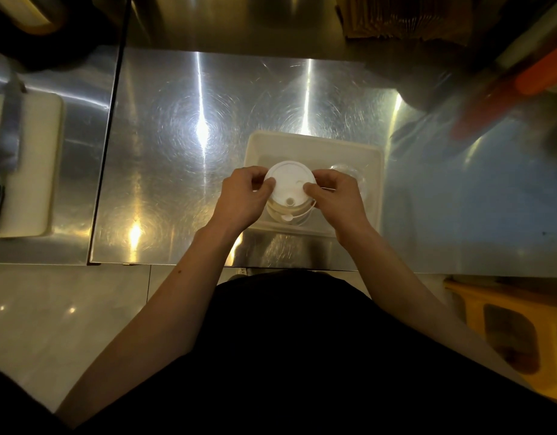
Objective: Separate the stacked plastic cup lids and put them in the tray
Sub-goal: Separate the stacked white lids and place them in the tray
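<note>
The stack of white plastic cup lids (290, 183) is held above the near-left part of the white tray (314, 142), its top lid facing the camera; lower lids show beneath it, slightly offset; the left hand (244, 199) pinches the stack's left rim, thumb on top, and the right hand (336, 196) pinches the right rim likewise, presumably so the thumbs can peel the top lid free; holding it over the tray would let a freed lid drop straight in; a clear lid (349, 171) already lies in the tray's right half; the tray sits on a steel counter (176, 152); a cutting board (35, 171) lies far left.
</note>
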`<move>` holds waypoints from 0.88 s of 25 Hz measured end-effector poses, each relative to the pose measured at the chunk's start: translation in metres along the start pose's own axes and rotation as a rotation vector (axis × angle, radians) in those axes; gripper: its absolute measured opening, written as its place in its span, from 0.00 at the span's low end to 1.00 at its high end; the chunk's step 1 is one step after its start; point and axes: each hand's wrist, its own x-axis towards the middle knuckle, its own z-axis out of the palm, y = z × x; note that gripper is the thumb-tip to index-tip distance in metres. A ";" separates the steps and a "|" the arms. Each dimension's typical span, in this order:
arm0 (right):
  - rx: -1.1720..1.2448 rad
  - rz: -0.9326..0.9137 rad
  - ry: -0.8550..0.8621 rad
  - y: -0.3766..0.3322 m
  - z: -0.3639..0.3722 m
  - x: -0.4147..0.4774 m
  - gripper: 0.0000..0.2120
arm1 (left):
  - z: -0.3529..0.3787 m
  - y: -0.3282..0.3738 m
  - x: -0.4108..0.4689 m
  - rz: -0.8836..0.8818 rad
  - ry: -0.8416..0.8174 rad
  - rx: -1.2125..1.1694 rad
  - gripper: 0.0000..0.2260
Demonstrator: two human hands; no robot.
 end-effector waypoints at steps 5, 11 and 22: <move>-0.028 -0.006 0.002 -0.001 0.001 -0.001 0.16 | 0.001 0.001 0.000 0.024 0.011 0.046 0.12; -0.052 -0.035 0.012 -0.002 0.000 -0.005 0.14 | 0.006 -0.001 -0.001 0.057 0.009 0.078 0.12; -0.115 -0.020 0.013 0.003 0.000 -0.007 0.17 | 0.011 -0.006 0.002 0.097 -0.010 0.156 0.12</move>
